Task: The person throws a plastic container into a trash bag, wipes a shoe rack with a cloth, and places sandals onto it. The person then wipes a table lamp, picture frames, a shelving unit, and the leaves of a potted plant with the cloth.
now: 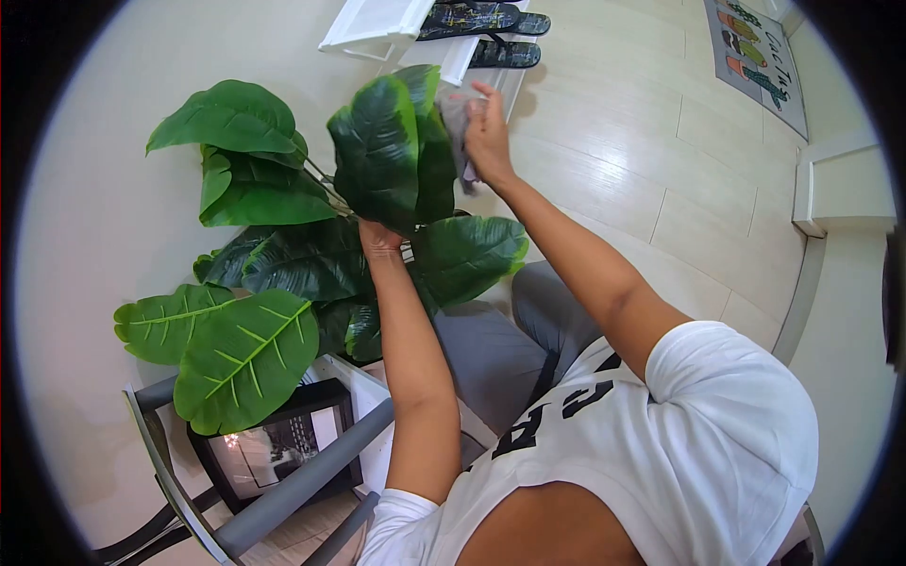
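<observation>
A leafy plant (pixel 377 156) with broad, glossy green leaves fills the left and middle of the view. My right hand (pixel 486 141) grips a crumpled grey cloth (pixel 456 127) against the edge of an upright leaf near the top. Under that same leaf, among the stems, is my left hand (pixel 379 238); its fingers are hidden by the foliage. Two light-veined leaves (pixel 250 358) hang lower left, and another leaf (pixel 472 259) spreads over my lap beside my left wrist.
A framed picture (pixel 278 453) sits below the plant, behind a grey tubular rail (pixel 307 481). Dark flip-flops (pixel 491 33) rest on a white rack (pixel 377 24) at the top. A cactus-print mat (pixel 755 52) lies on the pale tiled floor (pixel 651 151) by the right wall.
</observation>
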`<state>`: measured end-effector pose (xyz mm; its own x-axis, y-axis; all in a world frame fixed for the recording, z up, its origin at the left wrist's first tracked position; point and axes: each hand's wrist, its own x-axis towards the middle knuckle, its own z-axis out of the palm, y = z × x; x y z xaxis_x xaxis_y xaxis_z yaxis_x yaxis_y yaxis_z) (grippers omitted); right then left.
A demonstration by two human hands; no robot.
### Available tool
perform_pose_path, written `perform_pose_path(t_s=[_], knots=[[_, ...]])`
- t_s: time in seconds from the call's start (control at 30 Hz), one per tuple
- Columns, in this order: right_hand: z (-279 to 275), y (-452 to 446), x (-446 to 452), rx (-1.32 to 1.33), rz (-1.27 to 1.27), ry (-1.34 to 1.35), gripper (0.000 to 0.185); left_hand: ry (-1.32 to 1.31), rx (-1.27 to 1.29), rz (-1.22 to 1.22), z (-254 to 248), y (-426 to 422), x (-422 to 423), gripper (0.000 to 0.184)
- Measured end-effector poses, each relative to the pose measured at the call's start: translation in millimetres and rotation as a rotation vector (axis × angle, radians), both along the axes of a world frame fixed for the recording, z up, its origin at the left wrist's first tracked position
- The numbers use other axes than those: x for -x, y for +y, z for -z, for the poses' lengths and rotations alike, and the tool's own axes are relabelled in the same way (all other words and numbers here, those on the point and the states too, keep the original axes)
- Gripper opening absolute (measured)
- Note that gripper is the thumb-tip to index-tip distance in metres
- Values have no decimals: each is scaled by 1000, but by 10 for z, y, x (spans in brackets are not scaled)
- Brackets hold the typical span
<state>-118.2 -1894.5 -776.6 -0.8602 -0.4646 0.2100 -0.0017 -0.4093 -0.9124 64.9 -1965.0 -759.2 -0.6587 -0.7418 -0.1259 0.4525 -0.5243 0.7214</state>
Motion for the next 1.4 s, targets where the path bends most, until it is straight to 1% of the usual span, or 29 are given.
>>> perform_pose_path(t_s=[0.03, 0.07, 0.13, 0.17, 0.27, 0.3, 0.33, 0.43, 0.47, 0.53, 0.57, 0.63, 0.67, 0.73, 0.83, 1.0, 1.1, 1.23, 1.4], knots=[[-2, 37, 25, 161, 15, -211, 34, -5, -1, 3, 60, -55, -2, 45], [4, 74, 16, 159, 19, -217, 34, -5, 71, -18, 133, -110, -3, 43], [36, 136, -7, 256, -109, -547, 53, -14, 181, -54, 223, -192, 19, 41], [71, 157, -33, 257, -102, -549, 53, -18, 207, -59, 251, -214, 24, 41], [92, 192, -178, -42, 22, 77, 38, -43, 234, -59, 275, -269, 49, 41], [84, 193, -239, -29, 80, 213, 28, -50, 237, -56, 276, -281, 57, 41], [63, 192, -311, -29, 80, 212, 28, -59, 240, -54, 274, -289, 72, 41], [54, 159, -503, 109, -142, 179, 32, -78, 230, -47, 287, -271, 87, 41], [79, 142, -550, 108, -143, 178, 32, -86, 223, -44, 282, -258, 89, 41], [103, 118, -609, -4, -198, 258, 38, -104, 219, -43, 298, -224, 88, 41], [105, 104, -595, -6, -200, 255, 38, -115, 217, -44, 314, -217, 88, 41], [131, 71, -583, 123, -179, 569, 40, -141, 220, -46, 352, -225, 92, 41], [149, 52, -590, 120, -181, 568, 40, -149, 219, -43, 377, -226, 96, 41], [180, 19, -553, -202, -80, 1105, 45, -173, 228, -36, 420, -218, 102, 41], [240, 23, -559, -190, -100, 1056, 43, -206, 245, -37, 491, -238, 148, 41], [498, 295, -932, -157, -259, 1069, 39, -232, 248, -32, 517, -238, 72, 41], [465, 179, -885, -156, -260, 1034, 37, -251, 245, -39, 533, -183, 13, 41], [336, -248, -627, -109, -192, 869, 34, -294, 273, -39, 561, -269, 52, 41], [462, -414, -381, 0, -302, 517, 32, -352, 318, -31, 657, -298, 69, 41]])
